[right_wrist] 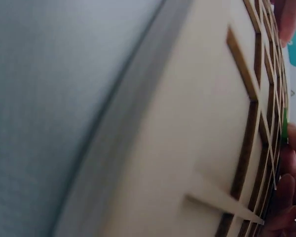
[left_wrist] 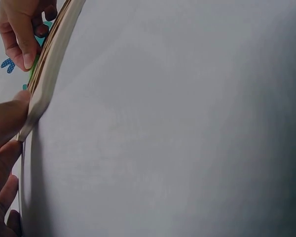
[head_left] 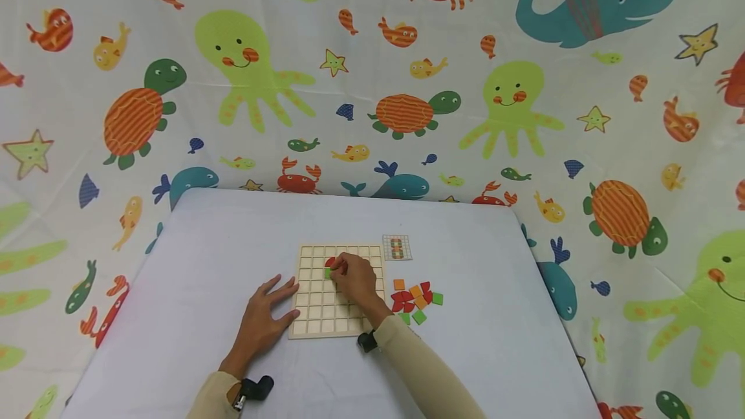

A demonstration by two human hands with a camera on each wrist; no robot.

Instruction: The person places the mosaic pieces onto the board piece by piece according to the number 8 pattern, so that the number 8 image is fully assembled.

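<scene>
My left hand (head_left: 266,314) rests beside a pale wooden grid board (head_left: 311,325), fingers spread, thumb and fingertips touching its left edge. In the left wrist view, that hand's thumb and index finger lie against the board's rim. Over the upper part of the grid, my right hand (head_left: 355,280) pinches a green square tile (head_left: 328,273) at one cell, thumb against it, fingers curled. Right above it a red curved piece (head_left: 330,262) sits in the neighbouring cell, partly covered by the fingers. The right wrist view shows the green tile (right_wrist: 285,123) close at the thumb tip.
Right of the board lies a loose group of red curved pieces (head_left: 403,297), orange squares (head_left: 398,284) and green squares (head_left: 419,317). A small pattern card (head_left: 398,247) lies by the board's upper right corner. A cloth with sea animals hangs behind the white table (head_left: 495,315).
</scene>
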